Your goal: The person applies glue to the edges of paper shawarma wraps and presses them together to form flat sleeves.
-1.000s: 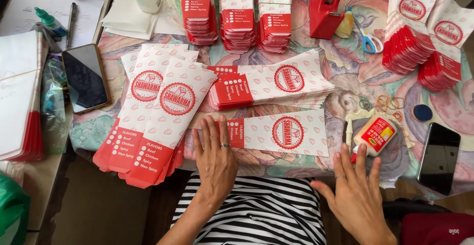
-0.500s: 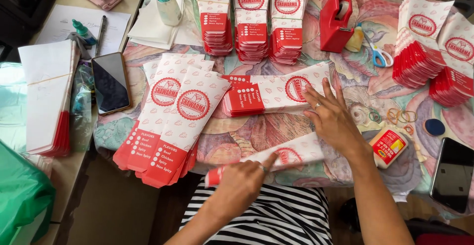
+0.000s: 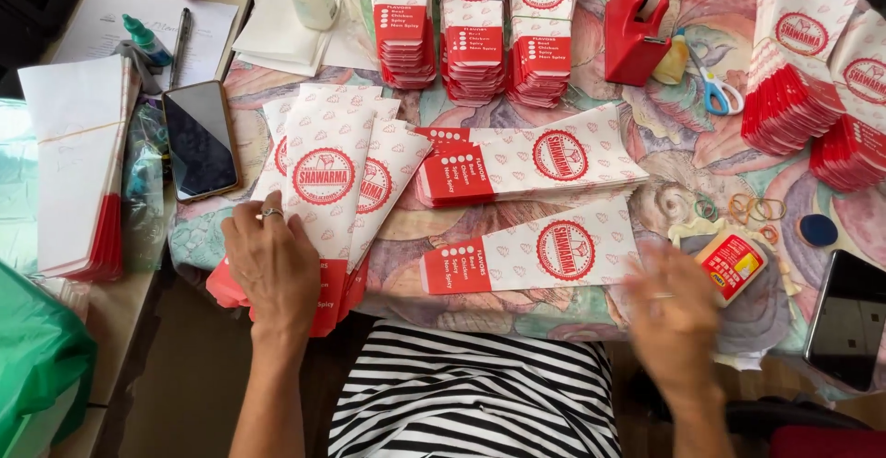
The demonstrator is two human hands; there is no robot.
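Left hand [image 3: 272, 269] lies flat, fingers spread and unclenched, pressing the near end of a fanned stack of red-and-white paper sleeves [image 3: 332, 190] at the left near edge of the table [image 3: 646, 144]. The sleeves look thin, light and limp, likely to slide over one another; the red bottom ends would be the firmer place to pinch. To the right, a single paper sleeve [image 3: 531, 255] lies flat near the table's front. Right hand [image 3: 674, 306] is blurred beside it, close to a small glue bottle [image 3: 731, 264]; its finger state cannot be told.
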